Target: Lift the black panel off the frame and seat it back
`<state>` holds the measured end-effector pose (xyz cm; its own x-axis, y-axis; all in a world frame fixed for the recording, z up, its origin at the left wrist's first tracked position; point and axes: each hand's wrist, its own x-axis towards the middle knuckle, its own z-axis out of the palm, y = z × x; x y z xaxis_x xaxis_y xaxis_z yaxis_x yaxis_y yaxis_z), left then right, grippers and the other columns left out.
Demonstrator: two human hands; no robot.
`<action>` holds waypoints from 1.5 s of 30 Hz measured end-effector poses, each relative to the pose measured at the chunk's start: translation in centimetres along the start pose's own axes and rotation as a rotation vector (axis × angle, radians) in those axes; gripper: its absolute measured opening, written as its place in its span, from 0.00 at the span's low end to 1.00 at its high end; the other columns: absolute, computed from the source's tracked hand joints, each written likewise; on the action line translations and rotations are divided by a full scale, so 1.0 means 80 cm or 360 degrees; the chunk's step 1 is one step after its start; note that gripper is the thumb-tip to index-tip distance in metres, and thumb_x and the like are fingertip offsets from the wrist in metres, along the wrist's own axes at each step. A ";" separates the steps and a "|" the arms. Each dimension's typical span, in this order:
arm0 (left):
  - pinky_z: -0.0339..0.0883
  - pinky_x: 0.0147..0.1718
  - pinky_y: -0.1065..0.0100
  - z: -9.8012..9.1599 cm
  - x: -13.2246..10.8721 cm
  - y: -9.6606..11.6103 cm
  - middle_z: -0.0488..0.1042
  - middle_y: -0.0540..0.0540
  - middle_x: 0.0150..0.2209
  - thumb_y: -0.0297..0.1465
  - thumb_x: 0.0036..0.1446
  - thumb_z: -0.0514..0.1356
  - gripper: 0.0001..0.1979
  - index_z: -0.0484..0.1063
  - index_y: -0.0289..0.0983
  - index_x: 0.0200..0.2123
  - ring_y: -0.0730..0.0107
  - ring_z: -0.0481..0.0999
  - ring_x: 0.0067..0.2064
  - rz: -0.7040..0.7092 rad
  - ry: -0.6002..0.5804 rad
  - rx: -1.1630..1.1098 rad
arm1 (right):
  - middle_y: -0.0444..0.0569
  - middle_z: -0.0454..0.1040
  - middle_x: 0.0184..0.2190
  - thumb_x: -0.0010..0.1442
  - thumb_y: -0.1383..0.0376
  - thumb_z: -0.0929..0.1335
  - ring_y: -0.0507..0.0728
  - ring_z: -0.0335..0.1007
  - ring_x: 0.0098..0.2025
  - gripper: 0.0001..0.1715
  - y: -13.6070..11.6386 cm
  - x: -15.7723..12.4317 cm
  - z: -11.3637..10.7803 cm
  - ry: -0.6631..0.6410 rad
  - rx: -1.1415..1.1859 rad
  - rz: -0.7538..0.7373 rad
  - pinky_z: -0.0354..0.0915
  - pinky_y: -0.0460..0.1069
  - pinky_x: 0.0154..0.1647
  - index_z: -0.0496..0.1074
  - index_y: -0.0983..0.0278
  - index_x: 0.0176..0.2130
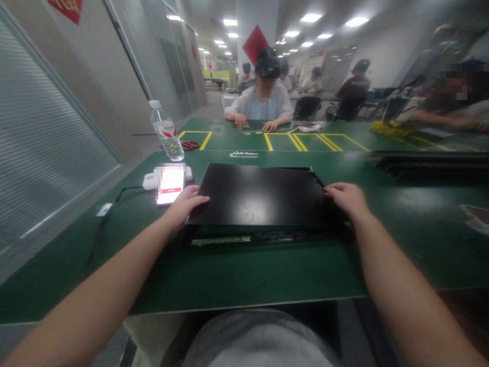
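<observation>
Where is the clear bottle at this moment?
In the head view, the clear bottle is on the left side of the green table, just beyond the lit phone and beside the red scissors.

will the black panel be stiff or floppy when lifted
The black panel is probably fairly stiff: it looks flat, with no visible sag. Its glossy sheen suggests it may be slippery, and its broad, thin shape hints at fragility.

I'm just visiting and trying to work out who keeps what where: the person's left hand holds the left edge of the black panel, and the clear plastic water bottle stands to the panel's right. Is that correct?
Not quite: the head view shows the clear plastic water bottle to the black panel's left.
</observation>
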<state>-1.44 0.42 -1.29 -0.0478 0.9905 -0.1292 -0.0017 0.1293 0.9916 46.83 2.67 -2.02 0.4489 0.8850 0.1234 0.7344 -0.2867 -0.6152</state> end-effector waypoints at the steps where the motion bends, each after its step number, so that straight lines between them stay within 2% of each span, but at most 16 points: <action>1: 0.82 0.39 0.60 0.000 0.000 0.000 0.86 0.44 0.42 0.28 0.45 0.75 0.24 0.73 0.38 0.46 0.57 0.88 0.38 -0.0004 0.0008 0.0000 | 0.53 0.86 0.36 0.57 0.60 0.71 0.64 0.82 0.41 0.15 0.000 0.000 0.000 0.0003 -0.0007 -0.0006 0.73 0.57 0.48 0.87 0.60 0.40; 8: 0.82 0.41 0.60 -0.001 0.001 -0.002 0.86 0.44 0.41 0.28 0.45 0.75 0.25 0.73 0.38 0.47 0.57 0.88 0.39 0.0009 -0.0014 -0.0008 | 0.52 0.86 0.36 0.57 0.61 0.71 0.63 0.81 0.39 0.14 0.000 -0.001 0.001 0.0015 0.0007 -0.0002 0.73 0.55 0.46 0.87 0.59 0.39; 26: 0.81 0.39 0.61 0.000 0.000 -0.001 0.87 0.45 0.41 0.29 0.43 0.77 0.27 0.73 0.37 0.47 0.56 0.88 0.40 0.0004 -0.0010 -0.0013 | 0.53 0.86 0.37 0.57 0.60 0.70 0.63 0.81 0.38 0.17 0.003 0.001 0.002 -0.0018 0.0025 0.0014 0.73 0.55 0.45 0.87 0.61 0.41; 36: 0.80 0.37 0.62 0.011 -0.007 0.009 0.86 0.47 0.37 0.26 0.42 0.74 0.25 0.72 0.38 0.44 0.61 0.85 0.33 -0.0037 0.0058 -0.0039 | 0.54 0.86 0.37 0.59 0.60 0.70 0.62 0.81 0.38 0.17 0.002 0.002 0.003 -0.0005 -0.0054 -0.0006 0.74 0.55 0.48 0.88 0.61 0.42; 45: 0.81 0.38 0.62 0.004 -0.002 0.003 0.86 0.45 0.38 0.27 0.45 0.74 0.24 0.72 0.37 0.46 0.60 0.87 0.36 -0.0033 0.0036 -0.0008 | 0.53 0.86 0.37 0.58 0.60 0.70 0.62 0.81 0.39 0.17 0.000 0.000 0.003 0.0002 -0.0025 -0.0010 0.74 0.55 0.47 0.88 0.61 0.41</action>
<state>-1.10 0.29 -1.03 -0.0700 0.9862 -0.1497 -0.0076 0.1496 0.9887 46.71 2.75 -2.20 0.4450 0.8863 0.1282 0.7450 -0.2869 -0.6023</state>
